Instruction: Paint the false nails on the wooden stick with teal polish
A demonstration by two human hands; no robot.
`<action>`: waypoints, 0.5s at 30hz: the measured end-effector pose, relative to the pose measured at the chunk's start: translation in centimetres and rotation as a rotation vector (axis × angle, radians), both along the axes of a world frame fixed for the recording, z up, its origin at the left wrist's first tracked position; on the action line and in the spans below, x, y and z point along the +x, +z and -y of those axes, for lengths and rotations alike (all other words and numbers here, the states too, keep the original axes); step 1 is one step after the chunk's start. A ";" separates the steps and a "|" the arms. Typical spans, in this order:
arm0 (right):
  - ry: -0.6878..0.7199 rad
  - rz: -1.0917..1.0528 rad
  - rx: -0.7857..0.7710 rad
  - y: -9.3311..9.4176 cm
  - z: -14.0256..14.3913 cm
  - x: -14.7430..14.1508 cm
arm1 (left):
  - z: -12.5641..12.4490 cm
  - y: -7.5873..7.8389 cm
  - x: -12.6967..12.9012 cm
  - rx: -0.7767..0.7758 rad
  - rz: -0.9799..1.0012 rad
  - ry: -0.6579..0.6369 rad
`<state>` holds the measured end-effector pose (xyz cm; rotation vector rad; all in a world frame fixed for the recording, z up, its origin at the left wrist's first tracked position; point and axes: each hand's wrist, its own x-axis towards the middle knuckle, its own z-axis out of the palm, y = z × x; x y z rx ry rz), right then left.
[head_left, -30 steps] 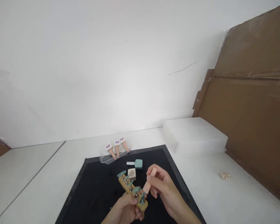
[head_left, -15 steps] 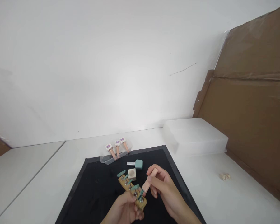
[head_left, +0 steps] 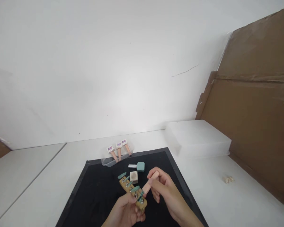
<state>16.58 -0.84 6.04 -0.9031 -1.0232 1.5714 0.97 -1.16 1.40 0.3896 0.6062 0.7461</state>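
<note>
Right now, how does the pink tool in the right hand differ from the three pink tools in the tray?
The held tool is gripped by the right hand; the tray tools lie untouched in the clear tray. The held tool slants down onto the wooden block that the left hand grips; the tray tools rest side by side. The tray tools show white labels; none shows on the held one. All have pale pink handles.

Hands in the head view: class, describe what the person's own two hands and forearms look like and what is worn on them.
Both the left hand and the right hand are bare: no gloves, and no rings or wristbands that can be made out. The forearms enter from the bottom edge with no sleeve showing on the visible parts. The nails look short and unpainted, though they are small in this view.
</note>
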 end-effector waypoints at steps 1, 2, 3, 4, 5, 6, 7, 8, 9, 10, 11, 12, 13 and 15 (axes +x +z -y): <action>0.007 -0.026 -0.017 -0.1 0.0 0.0 | 0.0 0.0 0.0 0.000 -0.004 0.004; 0.013 -0.055 -0.036 -0.1 0.0 0.0 | 0.0 0.1 0.0 -0.001 -0.009 0.009; 0.019 -0.085 -0.053 -0.2 0.1 0.0 | 0.0 0.2 0.0 -0.003 -0.016 0.015; 0.023 -0.115 -0.064 -0.3 0.1 0.1 | 0.0 0.2 0.0 -0.004 -0.022 0.020; 0.029 -0.144 -0.073 -0.4 0.1 0.1 | 0.0 0.3 0.0 -0.003 -0.026 0.023; 0.036 -0.172 -0.082 -0.4 0.1 0.1 | 0.0 0.3 0.0 0.000 -0.030 0.023; 0.042 -0.198 -0.087 -0.5 0.1 0.1 | 0.0 0.4 0.0 0.003 -0.032 0.021; 0.047 -0.223 -0.088 -0.5 0.1 0.1 | 0.1 0.4 0.0 0.006 -0.033 0.017; 0.053 -0.248 -0.086 -0.5 0.1 0.1 | 0.1 0.3 0.0 0.009 -0.031 0.016; 0.059 -0.271 -0.079 -0.5 0.2 0.1 | 0.1 0.3 0.0 0.011 -0.029 0.013; 0.066 -0.290 -0.072 -0.5 0.2 0.1 | 0.1 0.3 0.0 0.012 -0.028 0.013; 0.070 -0.304 -0.065 -0.5 0.1 0.1 | 0.1 0.2 0.0 0.013 -0.029 0.012; 0.072 -0.312 -0.061 -0.4 0.1 0.1 | 0.1 0.2 0.0 0.015 -0.033 0.011; 0.062 -0.315 -0.061 -0.3 0.1 0.0 | 0.0 0.2 0.0 0.021 -0.039 0.008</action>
